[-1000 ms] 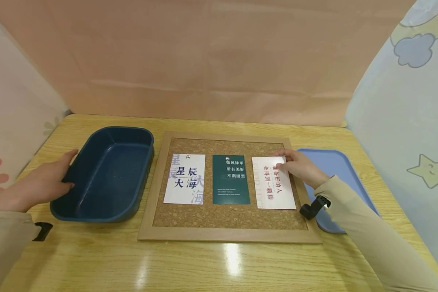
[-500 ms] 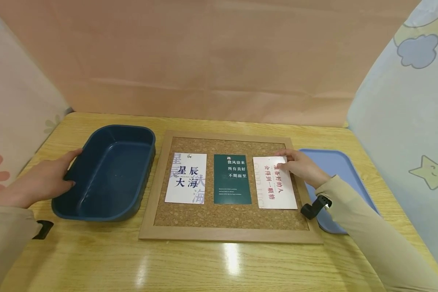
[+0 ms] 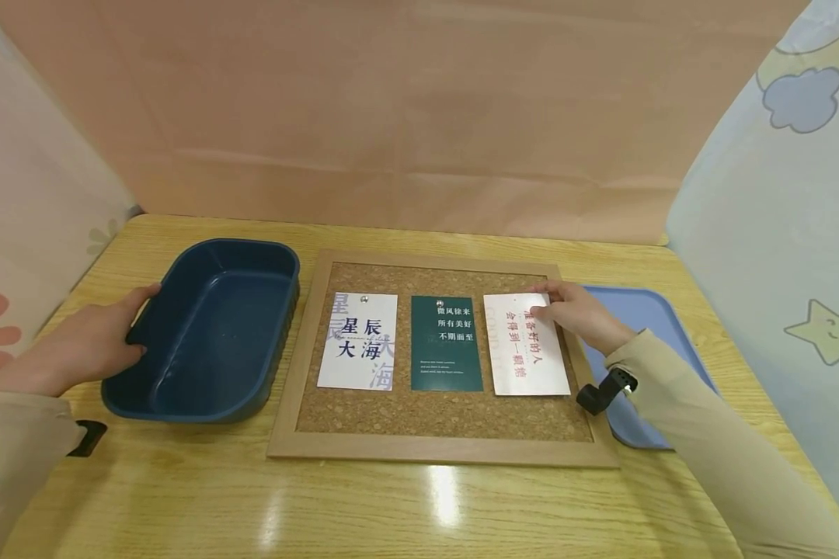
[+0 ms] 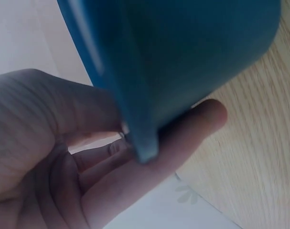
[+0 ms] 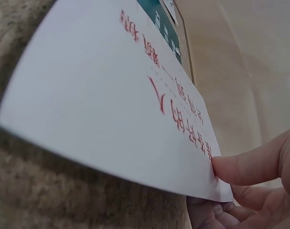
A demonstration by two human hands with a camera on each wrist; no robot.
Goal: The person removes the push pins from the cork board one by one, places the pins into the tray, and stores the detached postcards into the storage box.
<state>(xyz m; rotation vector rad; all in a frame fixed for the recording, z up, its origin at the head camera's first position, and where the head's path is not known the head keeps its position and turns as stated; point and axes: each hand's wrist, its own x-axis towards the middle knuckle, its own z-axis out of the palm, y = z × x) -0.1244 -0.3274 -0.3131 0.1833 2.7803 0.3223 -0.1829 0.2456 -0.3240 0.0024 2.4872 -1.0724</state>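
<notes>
Red-lettered card: and it moved, just a touch! Against half a second before, its top edge had shifted or risen toward the far side of the cork board, over the board's right part.
Right hand: thumb on the card's face, fingers beneath, gripping the far right corner; close up, the card's right edge stood off the cork.
What it meant: no pin showed on this card, so it looked loose, its place unsettled, I judged.
White card and green card: no budging there, board's left and middle, each with a pin near its top.
Dark blue bin: left of the board on the worktop, its bottom glinting.
Left hand: grasping the bin's rim, thumb inside, fingers outside.
Light blue tray: right of the board, partly behind the right sleeve; anything hidden there couldn't be told.
</notes>
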